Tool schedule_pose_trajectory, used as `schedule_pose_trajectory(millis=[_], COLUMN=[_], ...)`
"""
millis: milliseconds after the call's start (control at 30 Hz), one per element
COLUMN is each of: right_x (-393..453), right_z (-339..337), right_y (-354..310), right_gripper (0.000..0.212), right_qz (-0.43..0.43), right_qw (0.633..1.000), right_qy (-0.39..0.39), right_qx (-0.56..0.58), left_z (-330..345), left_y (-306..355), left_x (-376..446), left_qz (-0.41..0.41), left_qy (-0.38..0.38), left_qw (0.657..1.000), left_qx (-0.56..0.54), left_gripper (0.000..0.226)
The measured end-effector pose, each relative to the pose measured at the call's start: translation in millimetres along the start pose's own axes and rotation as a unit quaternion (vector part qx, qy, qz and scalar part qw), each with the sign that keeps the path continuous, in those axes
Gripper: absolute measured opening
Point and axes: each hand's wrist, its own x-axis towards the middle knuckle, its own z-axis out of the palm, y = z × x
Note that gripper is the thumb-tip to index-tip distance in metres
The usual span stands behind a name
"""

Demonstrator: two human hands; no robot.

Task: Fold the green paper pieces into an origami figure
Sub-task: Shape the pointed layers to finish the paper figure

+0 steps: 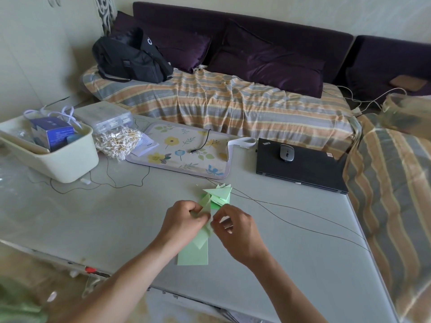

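1. In the lower middle of the frame, the left hand (184,221) curls its fingers and thumb round a folded green paper piece (202,227), pinching it near the top edge.
2. The right hand (235,226) meets it from the right, thumb and forefinger closed on the same piece; a pale green corner shows under its palm.
3. A flat green sheet (193,255) lies on the grey table (116,217) just below the hands.
4. A pile of folded green triangles (219,194) sits on the table just above the hands, beside a thin dark cable (291,209).
5. Further up: a floral mat (184,150) in the centre, a cream basket (58,159) at left, a closed black laptop (300,166) with a mouse (286,152) on it at right.
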Motion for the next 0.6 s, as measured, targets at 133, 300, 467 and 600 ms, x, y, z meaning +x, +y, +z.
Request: schedule_pose_trajectory(millis=[133, 300, 467, 600], right_x=[2, 3, 5, 7], right_z=[-9, -14, -12, -15], right_y=[1, 1, 6, -3], right_gripper=[0.030, 0.030, 0.004, 0.011], right_qz=[-0.008, -0.021, 0.046, 0.101], right_qw=[1.000, 0.999, 0.998, 0.995], right_qy=[0.011, -0.028, -0.025, -0.019], right_qx=[0.005, -0.013, -0.043, -0.004], left_z=[-1, -2, -4, -4], left_y=[-2, -4, -4, -2], left_x=[-1, 1, 3, 3], left_qz=[0.042, 0.078, 0.099, 0.106], left_qy=[-0.028, -0.069, -0.059, -0.049], left_qw=[0.995, 0.987, 0.989, 0.992], left_qx=[0.089, 0.123, 0.088, 0.050], left_gripper=[0.017, 0.015, 0.015, 0.009])
